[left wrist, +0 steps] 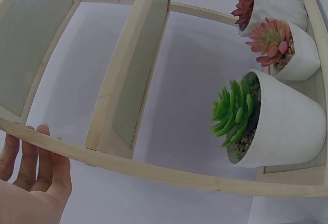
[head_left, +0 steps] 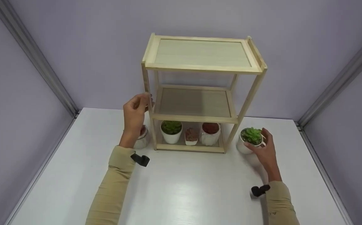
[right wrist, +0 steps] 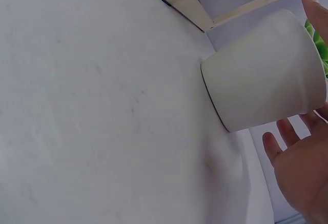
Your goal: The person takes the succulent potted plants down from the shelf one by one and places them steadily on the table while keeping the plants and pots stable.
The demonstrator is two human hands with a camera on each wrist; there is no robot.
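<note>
My left hand (head_left: 134,114) is at the front left post of a light wooden shelf (head_left: 193,118), thumb in front and fingertips reaching round the post in the left wrist view. On the right, my right hand (head_left: 265,151) grips a white pot with a green succulent (head_left: 252,135), thumb on one side and fingers on the other. In the right wrist view, the white pot (right wrist: 264,73) appears sideways, its base close to the table. On the bottom shelf stand a green succulent in a white pot (left wrist: 287,124), a small pink succulent (left wrist: 271,42) and a red succulent (left wrist: 245,8).
Another pot (head_left: 141,140) stands left of the shelf, partly hidden by my left wrist. The white table (head_left: 184,187) has walls behind it and on both sides. The middle tier (head_left: 196,101) and top tier (head_left: 202,53) are flat framed panels.
</note>
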